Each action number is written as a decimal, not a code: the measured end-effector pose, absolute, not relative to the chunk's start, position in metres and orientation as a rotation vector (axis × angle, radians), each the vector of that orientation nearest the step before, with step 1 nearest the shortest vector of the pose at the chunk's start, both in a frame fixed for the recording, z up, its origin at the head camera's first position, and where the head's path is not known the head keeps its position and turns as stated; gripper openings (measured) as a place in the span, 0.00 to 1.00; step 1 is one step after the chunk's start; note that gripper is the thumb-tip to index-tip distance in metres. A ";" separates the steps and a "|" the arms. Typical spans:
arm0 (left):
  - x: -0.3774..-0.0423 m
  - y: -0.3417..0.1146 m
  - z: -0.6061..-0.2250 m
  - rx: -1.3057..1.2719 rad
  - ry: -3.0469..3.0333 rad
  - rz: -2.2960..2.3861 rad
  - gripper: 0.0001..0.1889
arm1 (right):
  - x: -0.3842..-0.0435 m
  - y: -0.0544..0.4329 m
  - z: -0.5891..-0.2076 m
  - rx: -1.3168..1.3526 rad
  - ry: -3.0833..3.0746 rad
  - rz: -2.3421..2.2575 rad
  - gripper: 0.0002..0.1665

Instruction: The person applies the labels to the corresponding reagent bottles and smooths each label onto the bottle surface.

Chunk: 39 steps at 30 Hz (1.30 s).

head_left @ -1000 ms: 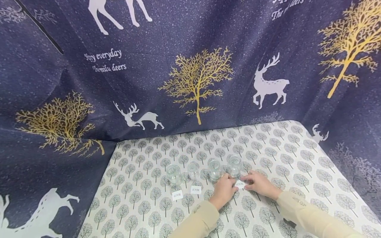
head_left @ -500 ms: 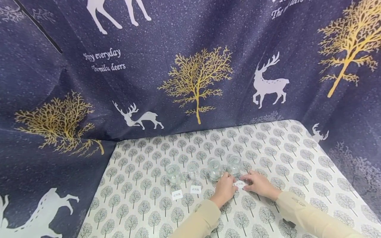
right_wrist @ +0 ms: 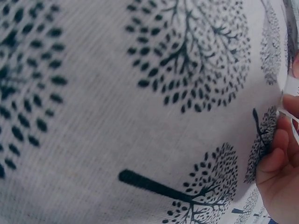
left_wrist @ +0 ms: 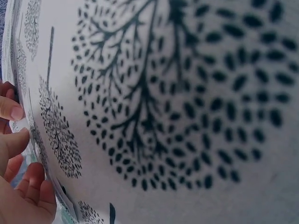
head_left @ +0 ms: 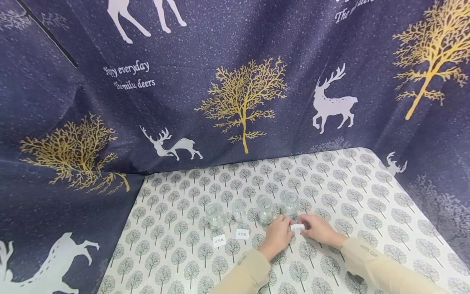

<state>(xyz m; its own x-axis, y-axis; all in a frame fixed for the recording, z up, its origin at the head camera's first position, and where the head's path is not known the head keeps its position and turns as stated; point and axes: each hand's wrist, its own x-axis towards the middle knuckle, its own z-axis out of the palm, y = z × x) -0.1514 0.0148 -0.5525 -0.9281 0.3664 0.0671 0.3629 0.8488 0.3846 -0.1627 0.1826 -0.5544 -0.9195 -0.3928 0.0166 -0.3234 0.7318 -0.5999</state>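
A small white card [head_left: 297, 228] is between the two hands, above or on the table [head_left: 172, 261]; which, I cannot tell. The left hand [head_left: 278, 236] pinches the card's left edge and the right hand [head_left: 320, 229] pinches its right edge. Just behind the card is a glass jar [head_left: 289, 203]; three other jars [head_left: 264, 209] line up to its left. Two printed labels [head_left: 219, 240] are left of the card. A blue cloth [head_left: 235, 81] hangs behind it.
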 end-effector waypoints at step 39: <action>-0.152 0.013 -0.550 0.415 2.731 1.517 0.07 | -0.145 0.190 -0.534 -0.285 2.306 -1.660 0.22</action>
<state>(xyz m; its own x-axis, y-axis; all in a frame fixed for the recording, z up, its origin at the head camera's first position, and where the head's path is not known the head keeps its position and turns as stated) -0.1517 0.0131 -0.5496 -0.9653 0.2235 0.1352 0.2329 0.5022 0.8328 -0.1454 0.1900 -0.5336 -0.9399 -0.3217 -0.1142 0.0063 0.3183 -0.9480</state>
